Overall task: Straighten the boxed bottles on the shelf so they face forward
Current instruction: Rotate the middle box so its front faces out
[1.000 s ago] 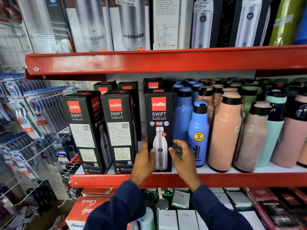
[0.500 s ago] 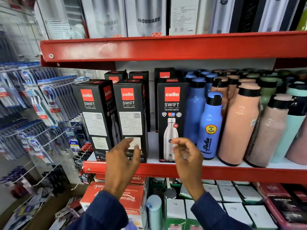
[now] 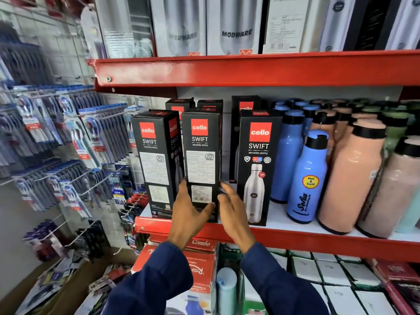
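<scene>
Middle box (image 3: pixel 201 155) base between left hand (image 3: pixel 189 214), right hand (image 3: pixel 231 210).

Red metal shelving (image 3: pixel 250 69) stands beside a white pegboard wall (image 3: pixel 52 60) with hanging packs.

On the red shelf (image 3: pixel 295 241) you have three front-row black boxes: the left box (image 3: pixel 156 164), the middle box (image 3: pixel 201 160) and the right box (image 3: pixel 258 169). Three more boxes (image 3: pixel 245 105) stand behind them. You have two hands in view, the left hand (image 3: pixel 189 214) and the right hand (image 3: pixel 234 212).
</scene>
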